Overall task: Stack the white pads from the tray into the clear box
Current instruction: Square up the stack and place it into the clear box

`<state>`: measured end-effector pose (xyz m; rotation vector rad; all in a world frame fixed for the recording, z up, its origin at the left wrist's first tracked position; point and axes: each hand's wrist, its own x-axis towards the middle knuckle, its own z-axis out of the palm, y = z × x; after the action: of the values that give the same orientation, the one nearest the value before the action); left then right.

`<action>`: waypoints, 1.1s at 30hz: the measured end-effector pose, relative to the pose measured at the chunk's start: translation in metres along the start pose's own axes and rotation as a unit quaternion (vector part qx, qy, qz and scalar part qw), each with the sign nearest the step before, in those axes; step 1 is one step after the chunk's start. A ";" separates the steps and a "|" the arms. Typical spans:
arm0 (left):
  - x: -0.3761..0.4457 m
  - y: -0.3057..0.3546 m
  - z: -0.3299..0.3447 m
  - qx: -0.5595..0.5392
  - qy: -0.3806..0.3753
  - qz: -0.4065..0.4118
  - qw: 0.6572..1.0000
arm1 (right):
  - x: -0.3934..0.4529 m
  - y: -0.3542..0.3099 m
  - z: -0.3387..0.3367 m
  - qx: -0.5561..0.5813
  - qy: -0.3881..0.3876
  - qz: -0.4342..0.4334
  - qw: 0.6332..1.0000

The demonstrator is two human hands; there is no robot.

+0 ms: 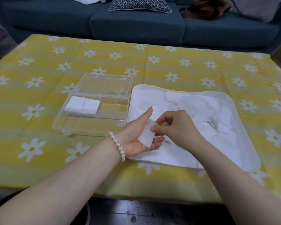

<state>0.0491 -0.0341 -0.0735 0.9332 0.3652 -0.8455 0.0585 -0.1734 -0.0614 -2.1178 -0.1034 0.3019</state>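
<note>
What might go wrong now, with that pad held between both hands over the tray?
The pad rests on the left hand with only the right hand's fingertips pinching it, so it might slip back into the tray. The clear box looks light; a nudge might shift it and topple the two stacks inside.

Yellow daisy-print tablecloth [71, 62], white pads [82, 104], blue sofa [136, 28].

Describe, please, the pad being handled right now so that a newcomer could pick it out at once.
Start at the white tray on the right side of the yellow daisy tablecloth. Over its near-left corner the two hands meet, and the pad lies across the left hand, pinched by the right hand. Unlike the pads in the tray or the clear box, it is held up off every surface.
</note>
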 end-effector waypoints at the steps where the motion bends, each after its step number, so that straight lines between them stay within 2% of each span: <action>1: -0.001 0.001 0.000 0.018 0.006 0.005 1.000 | 0.001 0.001 0.003 -0.006 0.015 -0.018 1.000; 4: -0.005 0.013 -0.006 -0.001 0.028 0.033 0.999 | 0.011 0.005 0.003 0.039 0.104 -0.048 0.993; 6: -0.009 0.028 -0.015 -0.068 0.047 0.080 0.993 | 0.020 0.013 0.002 -0.008 0.142 -0.035 0.989; 10: -0.018 0.051 -0.030 -0.159 0.077 0.157 0.972 | 0.022 0.032 0.023 -0.226 0.030 0.015 0.974; 13: -0.020 0.053 -0.033 -0.187 0.089 0.164 0.964 | 0.017 0.032 0.038 -0.364 0.017 -0.001 0.931; 15: -0.019 0.051 -0.032 -0.202 0.096 0.153 0.963 | 0.017 0.028 0.040 -0.373 0.017 0.002 0.928; 20: -0.019 0.049 -0.031 -0.202 0.107 0.133 0.964 | 0.015 0.019 0.042 -0.347 -0.041 0.027 0.937; 25: -0.017 0.046 -0.031 -0.190 0.120 0.131 0.966 | 0.014 0.017 0.034 -0.187 -0.004 0.043 0.981; 26: -0.017 0.046 -0.031 -0.187 0.121 0.130 0.966 | 0.014 0.015 0.031 -0.131 0.003 0.059 0.990; 28: -0.016 0.044 -0.030 -0.182 0.122 0.127 0.967 | 0.014 0.009 0.022 0.062 0.029 0.098 0.993; 29: -0.015 0.042 -0.029 -0.181 0.122 0.126 0.968 | 0.015 0.007 0.016 0.175 0.039 0.114 0.977; 31: -0.012 0.037 -0.025 -0.183 0.118 0.120 0.968 | 0.015 0.001 0.008 0.369 0.035 0.138 0.918; 33: -0.006 0.027 -0.018 -0.182 0.114 0.120 0.969 | 0.013 -0.003 0.004 0.465 0.031 0.147 0.873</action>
<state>0.0676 -0.0080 -0.0652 0.7130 0.5726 -0.4300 0.0707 -0.1663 -0.0631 -1.1661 0.3493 0.3668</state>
